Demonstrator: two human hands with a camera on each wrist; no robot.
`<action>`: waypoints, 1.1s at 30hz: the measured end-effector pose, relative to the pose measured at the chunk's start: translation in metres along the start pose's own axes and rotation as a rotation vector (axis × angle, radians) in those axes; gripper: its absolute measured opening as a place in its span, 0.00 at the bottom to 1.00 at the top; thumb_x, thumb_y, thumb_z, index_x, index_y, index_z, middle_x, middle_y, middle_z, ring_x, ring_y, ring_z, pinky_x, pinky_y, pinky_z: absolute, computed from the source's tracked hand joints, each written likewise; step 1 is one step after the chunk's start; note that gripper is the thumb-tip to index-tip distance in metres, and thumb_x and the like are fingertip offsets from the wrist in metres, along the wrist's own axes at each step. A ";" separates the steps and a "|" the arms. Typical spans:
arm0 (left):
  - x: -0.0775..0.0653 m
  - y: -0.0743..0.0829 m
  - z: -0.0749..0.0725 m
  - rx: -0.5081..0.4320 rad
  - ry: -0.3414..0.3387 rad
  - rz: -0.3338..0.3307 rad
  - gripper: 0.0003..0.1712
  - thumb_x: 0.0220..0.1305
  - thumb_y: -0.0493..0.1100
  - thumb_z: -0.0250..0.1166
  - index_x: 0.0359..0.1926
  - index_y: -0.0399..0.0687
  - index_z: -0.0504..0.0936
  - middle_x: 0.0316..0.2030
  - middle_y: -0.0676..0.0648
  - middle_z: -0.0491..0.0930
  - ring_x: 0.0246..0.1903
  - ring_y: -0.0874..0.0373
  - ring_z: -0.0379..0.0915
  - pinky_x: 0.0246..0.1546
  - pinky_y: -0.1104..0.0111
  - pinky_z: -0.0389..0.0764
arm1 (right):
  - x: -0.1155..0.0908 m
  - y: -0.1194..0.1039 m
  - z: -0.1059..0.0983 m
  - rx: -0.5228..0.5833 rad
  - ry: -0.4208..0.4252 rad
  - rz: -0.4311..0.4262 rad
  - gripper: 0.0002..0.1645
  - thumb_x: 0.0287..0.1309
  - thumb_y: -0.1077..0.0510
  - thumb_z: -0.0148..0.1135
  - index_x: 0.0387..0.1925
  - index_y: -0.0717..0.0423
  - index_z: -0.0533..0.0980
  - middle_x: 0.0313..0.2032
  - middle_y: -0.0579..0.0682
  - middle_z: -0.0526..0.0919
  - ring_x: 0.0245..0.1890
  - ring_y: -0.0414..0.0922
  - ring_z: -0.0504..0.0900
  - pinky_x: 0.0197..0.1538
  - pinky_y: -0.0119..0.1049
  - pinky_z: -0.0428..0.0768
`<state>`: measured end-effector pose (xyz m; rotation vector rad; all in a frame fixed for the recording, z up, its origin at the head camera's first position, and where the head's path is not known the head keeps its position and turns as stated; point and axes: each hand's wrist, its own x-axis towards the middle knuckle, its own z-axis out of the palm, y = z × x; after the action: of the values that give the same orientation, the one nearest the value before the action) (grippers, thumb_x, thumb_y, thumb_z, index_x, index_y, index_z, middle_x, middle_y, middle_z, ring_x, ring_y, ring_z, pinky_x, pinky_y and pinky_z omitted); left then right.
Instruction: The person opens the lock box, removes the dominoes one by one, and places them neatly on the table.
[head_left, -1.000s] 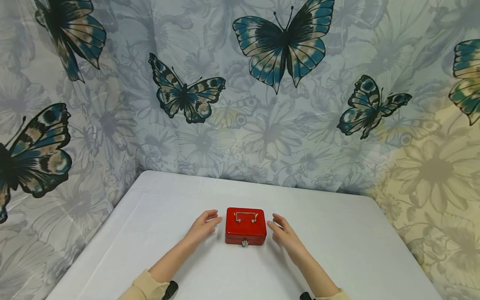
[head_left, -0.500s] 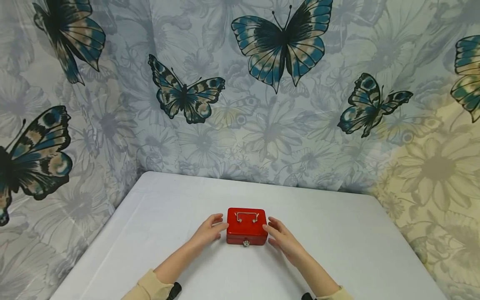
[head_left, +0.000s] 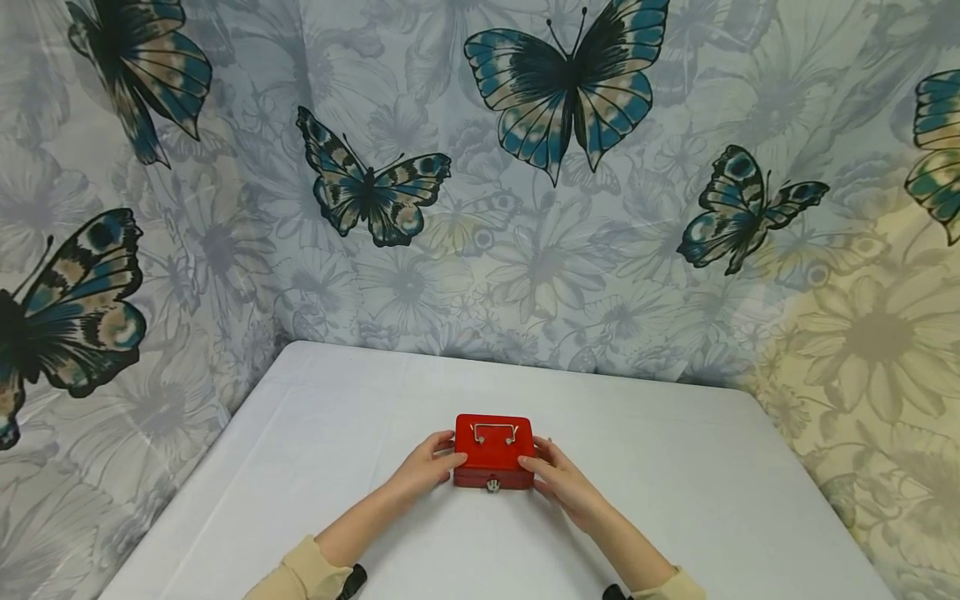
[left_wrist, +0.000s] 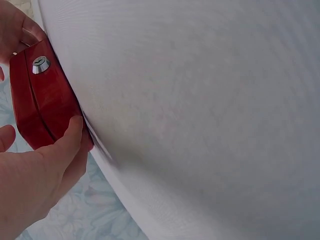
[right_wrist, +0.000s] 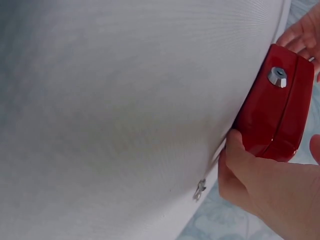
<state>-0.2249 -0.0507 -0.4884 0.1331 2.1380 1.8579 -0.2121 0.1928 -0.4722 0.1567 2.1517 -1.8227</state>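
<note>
A small red cash box (head_left: pixel 493 454) stands closed on the white table, its wire handle lying on the lid and a round silver lock (left_wrist: pixel 41 64) on its front. My left hand (head_left: pixel 420 471) is at the box's left side, fingertips touching near the bottom edge. On the other side, the fingers of my right hand (head_left: pixel 573 485) touch the right wall low down. Both thumbs hover over the lid's front corners; each wrist view leaves a gap between thumb and lid. The fingers' far ends are partly hidden by the box.
A small silvery item (right_wrist: pixel 200 190), perhaps keys, lies on the table beyond my right hand in the right wrist view. The white tabletop (head_left: pixel 360 383) reaches back to a butterfly-patterned cloth (head_left: pixel 525 250) hanging behind and at the sides.
Both hands have moved inward from either side of the cash box, from apart to touching its sides, with the thumbs now over the lid. The box has stayed nearly in place.
</note>
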 end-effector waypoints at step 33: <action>-0.002 -0.002 0.001 0.058 0.007 0.025 0.45 0.57 0.41 0.72 0.70 0.34 0.59 0.65 0.33 0.65 0.60 0.37 0.66 0.52 0.52 0.79 | 0.001 0.004 0.000 0.004 -0.011 -0.015 0.48 0.54 0.59 0.69 0.71 0.63 0.55 0.66 0.65 0.63 0.62 0.59 0.66 0.60 0.54 0.74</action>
<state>-0.2230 -0.0507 -0.4900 0.1671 2.2054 1.8130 -0.2119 0.1931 -0.4767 0.1317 2.1471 -1.8316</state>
